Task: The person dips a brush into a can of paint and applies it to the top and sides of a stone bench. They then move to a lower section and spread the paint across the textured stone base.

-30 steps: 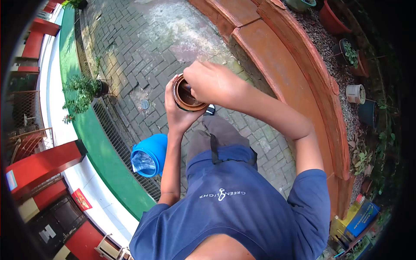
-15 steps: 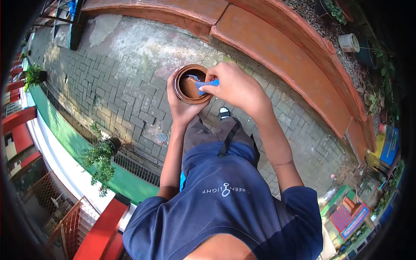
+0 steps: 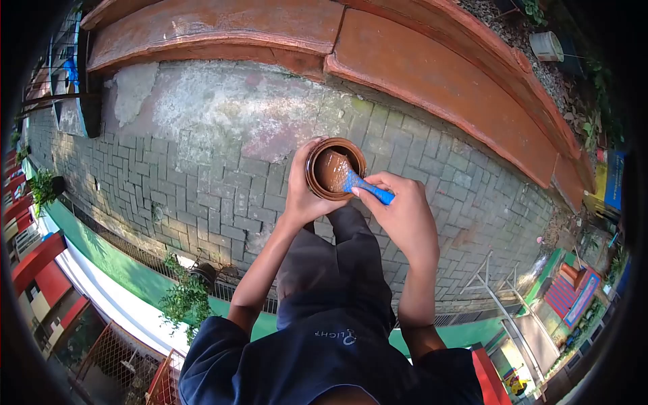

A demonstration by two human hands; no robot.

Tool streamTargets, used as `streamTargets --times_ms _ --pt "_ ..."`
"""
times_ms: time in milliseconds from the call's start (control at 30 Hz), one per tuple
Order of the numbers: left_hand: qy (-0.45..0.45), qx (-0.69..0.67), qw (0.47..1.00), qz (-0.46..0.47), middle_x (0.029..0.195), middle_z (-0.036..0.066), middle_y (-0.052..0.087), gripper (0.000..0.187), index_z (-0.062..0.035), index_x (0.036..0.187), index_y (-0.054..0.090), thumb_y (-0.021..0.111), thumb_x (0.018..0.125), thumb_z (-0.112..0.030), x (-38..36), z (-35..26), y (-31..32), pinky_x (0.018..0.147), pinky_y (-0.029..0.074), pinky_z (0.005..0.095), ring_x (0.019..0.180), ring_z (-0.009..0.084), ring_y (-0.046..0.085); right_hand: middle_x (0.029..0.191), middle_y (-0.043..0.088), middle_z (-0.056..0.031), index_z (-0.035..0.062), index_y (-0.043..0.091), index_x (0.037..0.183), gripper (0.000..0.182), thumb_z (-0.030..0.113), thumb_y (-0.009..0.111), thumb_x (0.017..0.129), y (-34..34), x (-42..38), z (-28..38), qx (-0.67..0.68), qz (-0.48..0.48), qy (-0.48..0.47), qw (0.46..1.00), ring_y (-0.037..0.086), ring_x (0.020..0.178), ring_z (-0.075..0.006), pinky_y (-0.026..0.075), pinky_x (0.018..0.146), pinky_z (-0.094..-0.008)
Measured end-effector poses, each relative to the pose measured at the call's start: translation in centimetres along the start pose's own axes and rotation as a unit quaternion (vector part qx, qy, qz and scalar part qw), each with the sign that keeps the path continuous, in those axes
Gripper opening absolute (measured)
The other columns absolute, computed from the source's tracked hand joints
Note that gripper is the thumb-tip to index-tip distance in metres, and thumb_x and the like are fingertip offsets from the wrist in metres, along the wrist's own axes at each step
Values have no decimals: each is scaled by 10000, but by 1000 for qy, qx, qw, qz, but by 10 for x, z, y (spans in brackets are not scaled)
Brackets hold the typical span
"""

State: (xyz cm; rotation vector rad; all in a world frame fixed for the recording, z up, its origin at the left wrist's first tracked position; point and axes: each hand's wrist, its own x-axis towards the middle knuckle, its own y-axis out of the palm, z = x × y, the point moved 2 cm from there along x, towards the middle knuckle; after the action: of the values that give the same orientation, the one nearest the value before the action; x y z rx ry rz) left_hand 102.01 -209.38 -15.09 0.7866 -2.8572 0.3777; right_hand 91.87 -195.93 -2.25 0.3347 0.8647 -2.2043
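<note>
My left hand (image 3: pixel 302 192) is wrapped round the side of a round brown paint can (image 3: pixel 358 154), holding it up in front of my legs. The can's mouth faces me. Between the thumb and fingers of my right hand (image 3: pixel 403 214) is the blue handle of a paintbrush (image 3: pixel 371 190). The brush head lies across the mouth of the can, its wide end brown and its neck blue with pale specks. Brown coats the can's inside, though the brush and shade hide how full it is.
A long reddish-brown bench (image 3: pixel 432 88) curves along the far side of the grey paved path (image 3: pixel 223 182). Potted plants (image 3: pixel 185 297) stand by a drain grating and a green strip at left. A white bucket (image 3: pixel 545 47) sits beyond the bench, and a metal frame (image 3: pixel 503 290) stands at right.
My view has tilted and turned. Both hands, with the can and brush, now appear lower and further right. The brush has swung, its handle now pointing down to the right and more of its head showing.
</note>
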Motion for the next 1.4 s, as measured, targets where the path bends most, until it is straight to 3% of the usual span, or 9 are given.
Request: streamTargets --times_ms 267,333,467,567,633,800,867,1100,1400 --pt "13 5 999 36 1329 190 471 1062 19 1365 310 920 517 -174 32 175 38 1054 399 403 1234 283 500 819 649 -196 -13 634 909 172 148 652 852 51 127 -92 -64 -20 -12 998 621 770 -390 480 682 -459" --pt "12 5 999 44 1299 175 502 1049 24 1357 316 911 514 -166 39 229 42 1039 416 393 1204 261 524 731 666 -112 -45 647 917 170 85 703 824 70 170 -122 -161 -42 -57 984 641 646 -145 486 598 -300" --pt "76 0 995 59 1272 170 526 1049 32 1346 342 913 495 -187 56 323 38 1030 427 385 1184 254 539 682 631 -79 -47 653 884 161 88 708 816 124 237 -190 -182 -101 -149 967 583 607 -120 464 582 -272" --pt "140 41 986 83 1260 158 543 1037 35 1342 359 919 502 -198 69 398 30 1022 439 375 1169 252 553 643 591 -41 -21 667 860 168 129 725 810 168 282 -219 -288 -267 -353 849 538 571 -86 433 528 -257" --pt "175 72 978 82 1240 156 553 1011 35 1330 368 922 522 -212 74 446 25 1020 442 376 1162 247 557 616 563 -5 7 688 861 202 202 729 828 181 328 -230 -169 -86 -162 968 503 495 -51 366 437 -225" --pt "216 94 968 91 1215 154 552 970 15 1307 373 922 538 -206 80 549 18 996 449 378 1139 244 561 613 625 -64 -41 700 805 229 184 740 808 215 397 -267 -137 29 -119 983 517 470 -86 404 432 -243" --pt "225 141 960 87 1231 161 558 982 37 1318 368 919 544 -212 70 566 13 1021 442 377 1163 243 556 581 607 -26 -38 708 801 239 199 735 817 246 396 -270 -194 -28 -46 980 464 440 -32 329 394 -197" --pt "187 65 979 54 1213 169 549 972 40 1286 379 922 540 -264 46 599 6 1022 429 378 1154 255 551 609 624 -24 -2 722 867 252 248 734 841 239 436 -309 -110 122 -106 981 458 452 -36 324 389 -206" --pt "140 85 982 96 1208 189 566 949 48 1284 408 897 550 -303 71 556 -1 1020 428 387 1144 253 562 750 659 -25 44 621 961 229 272 620 930 199 417 -329 -32 101 -205 973 411 471 14 277 399 -149"
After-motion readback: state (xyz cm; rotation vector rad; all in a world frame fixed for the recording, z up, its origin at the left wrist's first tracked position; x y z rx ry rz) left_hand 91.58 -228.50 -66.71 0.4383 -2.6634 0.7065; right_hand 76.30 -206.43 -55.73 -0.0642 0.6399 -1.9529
